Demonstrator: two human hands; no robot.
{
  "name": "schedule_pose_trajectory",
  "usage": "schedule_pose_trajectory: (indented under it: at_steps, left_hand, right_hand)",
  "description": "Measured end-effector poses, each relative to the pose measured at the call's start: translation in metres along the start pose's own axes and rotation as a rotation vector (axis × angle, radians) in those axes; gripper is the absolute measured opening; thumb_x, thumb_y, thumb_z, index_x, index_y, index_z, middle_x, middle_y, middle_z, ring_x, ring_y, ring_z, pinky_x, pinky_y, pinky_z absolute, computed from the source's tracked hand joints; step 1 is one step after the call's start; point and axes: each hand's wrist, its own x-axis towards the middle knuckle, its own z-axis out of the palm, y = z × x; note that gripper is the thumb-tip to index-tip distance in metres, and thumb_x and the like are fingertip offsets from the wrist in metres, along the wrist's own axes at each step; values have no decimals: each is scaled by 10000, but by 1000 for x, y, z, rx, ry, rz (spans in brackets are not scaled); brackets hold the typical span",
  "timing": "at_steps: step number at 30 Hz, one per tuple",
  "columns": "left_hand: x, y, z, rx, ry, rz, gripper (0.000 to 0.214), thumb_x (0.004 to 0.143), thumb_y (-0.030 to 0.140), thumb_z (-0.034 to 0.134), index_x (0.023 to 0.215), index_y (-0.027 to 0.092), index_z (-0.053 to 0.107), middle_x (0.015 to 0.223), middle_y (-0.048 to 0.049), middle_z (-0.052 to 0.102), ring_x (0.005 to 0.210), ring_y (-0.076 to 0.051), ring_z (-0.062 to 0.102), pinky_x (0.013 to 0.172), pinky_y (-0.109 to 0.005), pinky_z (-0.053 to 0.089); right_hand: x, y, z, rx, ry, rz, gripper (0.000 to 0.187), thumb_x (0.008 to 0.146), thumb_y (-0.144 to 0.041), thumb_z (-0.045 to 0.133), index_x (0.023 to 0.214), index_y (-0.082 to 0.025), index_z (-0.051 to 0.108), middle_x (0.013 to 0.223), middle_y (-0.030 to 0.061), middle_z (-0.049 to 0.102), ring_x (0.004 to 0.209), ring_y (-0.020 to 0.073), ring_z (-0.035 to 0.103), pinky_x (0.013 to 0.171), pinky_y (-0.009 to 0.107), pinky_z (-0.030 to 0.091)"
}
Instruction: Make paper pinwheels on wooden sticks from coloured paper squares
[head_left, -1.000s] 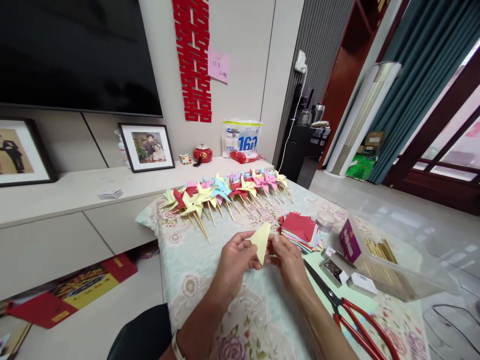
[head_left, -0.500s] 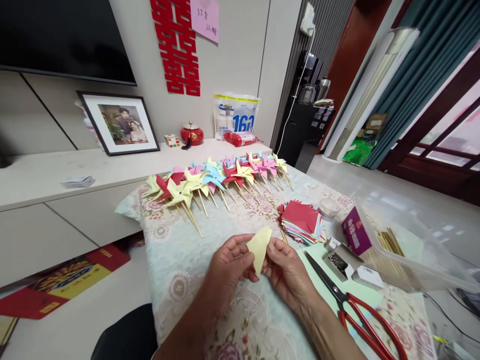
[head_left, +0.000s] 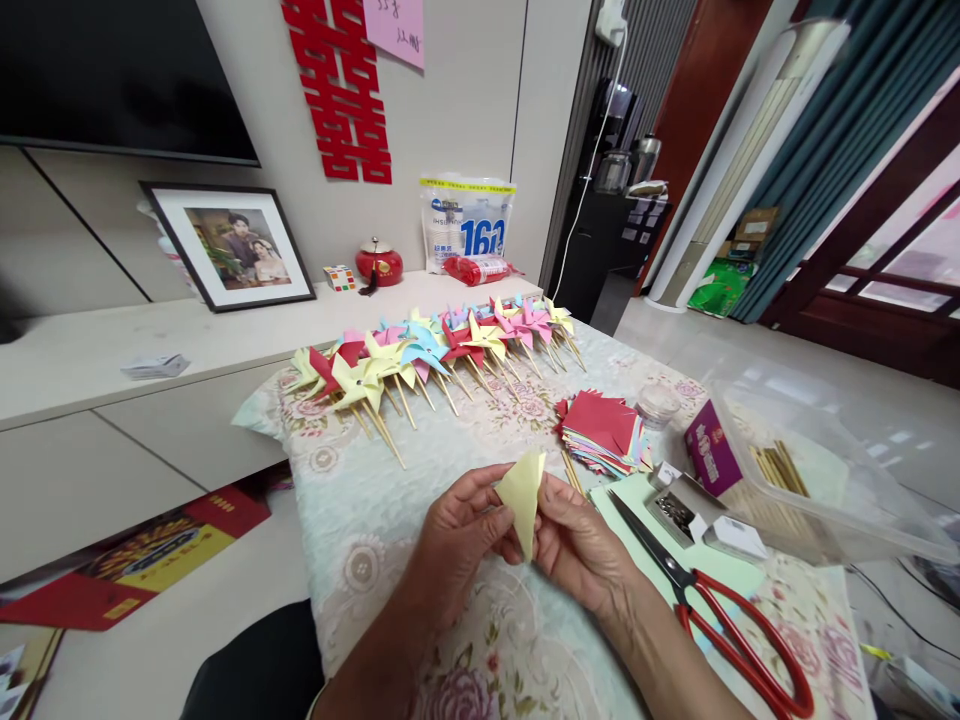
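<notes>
A folded pale yellow paper [head_left: 523, 493] is pinched between both my hands above a table covered in a floral cloth [head_left: 375, 520]. My left hand [head_left: 457, 535] grips its left edge with closed fingers, and my right hand [head_left: 581, 545] grips its right edge the same way. Just behind my right hand lies a stack of coloured paper squares [head_left: 604, 433] with red on top. A row of finished paper pinwheels on sticks [head_left: 427, 360] lies along the far side of the table.
Red-handled scissors [head_left: 720, 625] lie to the right of my hands on a green sheet. Past them are a small box of pins [head_left: 675, 512], a purple box [head_left: 710, 458] and a clear plastic bin [head_left: 817, 480] with wooden sticks. A small lidded jar [head_left: 658, 402] stands behind the paper stack.
The view has tilted down and to the right. My hands stay on the yellow paper and have turned it slightly.
</notes>
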Motion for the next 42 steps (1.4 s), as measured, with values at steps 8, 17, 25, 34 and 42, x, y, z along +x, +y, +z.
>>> schedule_pose_trajectory:
  at_steps: [8,17,25,34,42]
  left_hand:
    - [-8,4,-4,83,26,57,225,725,233,793,948,203,782,979,-56,746,885,-182,664,760,-269,532]
    - [-8,6,-7,112,47,-26,207,770,370,759,805,167,736,880,-61,735,774,-164,651,732,-270,504]
    - [-9,5,-5,106,-7,-9,355,671,239,838,1001,171,724,974,-87,761,914,-202,688,836,-301,504]
    - [-10,5,-6,109,33,-88,310,709,267,810,987,159,724,806,-55,753,654,-143,641,626,-244,469]
    - [-11,13,-3,131,-30,-132,371,842,500,652,980,174,762,851,-81,766,754,-222,684,695,-306,496]
  right_hand:
    - [-6,-7,4,-199,357,-185,256,599,-247,894,789,-158,746,704,2,730,583,105,607,570,205,488]
    - [-8,-9,10,-315,391,-209,287,560,-311,896,768,-175,752,634,1,715,538,114,579,542,221,437]
    - [-7,-10,10,-219,413,-145,235,571,-230,870,758,-166,744,625,13,713,550,134,599,567,249,472]
    - [-6,-7,8,-202,342,-86,501,529,-90,819,1015,-171,728,790,28,770,534,130,625,514,230,467]
    - [-4,-4,6,-208,378,-77,768,499,-133,890,1223,-164,633,675,-4,736,485,131,611,486,227,468]
